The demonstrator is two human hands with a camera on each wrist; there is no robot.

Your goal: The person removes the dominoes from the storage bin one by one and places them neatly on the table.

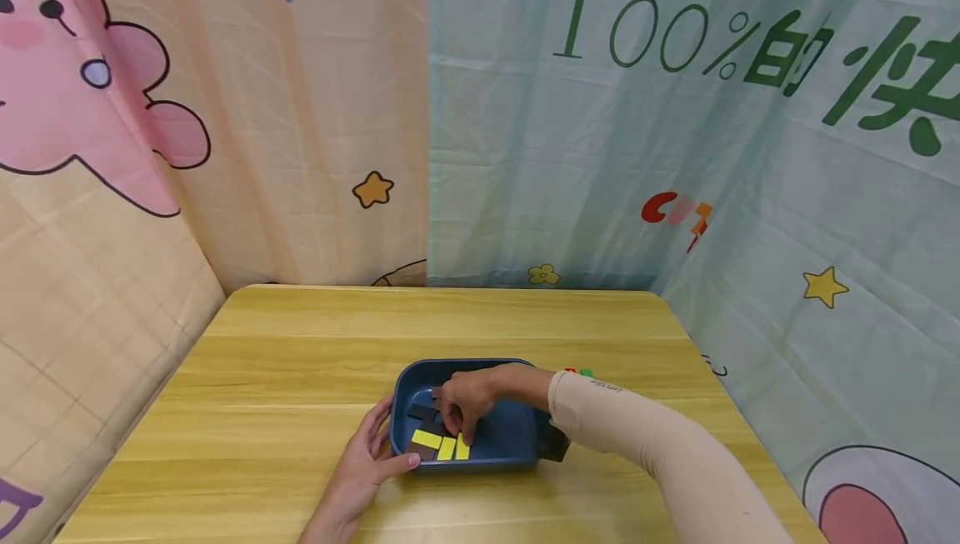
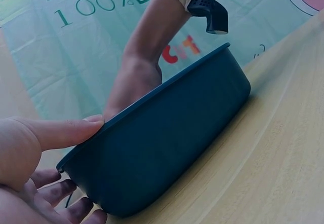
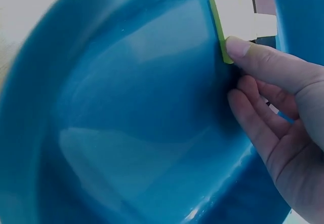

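A blue plastic basin [image 1: 510, 464] stands on the table. My left hand [image 1: 362, 462] grips its near left corner, with the thumb along the rim and the fingers against the outer left side. Inside, my right hand [image 1: 467, 401] reaches down with curled fingers. Its thumb and fingers pinch the end of a yellow block [image 3: 220, 29], whose top looks white in the right wrist view; the index fingertip is hidden. Beside it, more yellow blocks [image 1: 427, 439] lie flat, with dark blocks [image 1: 422, 411] and a brown block [image 1: 422, 451] in the basin's left part.
The wooden table [image 1: 300, 344] reaches back to printed curtains [image 1: 525, 152] on the far side and both flanks. Small red and green pieces [image 1: 587, 373] show behind my right forearm. A black device [image 1: 553, 442] sits at the right wrist, by the basin's right end.
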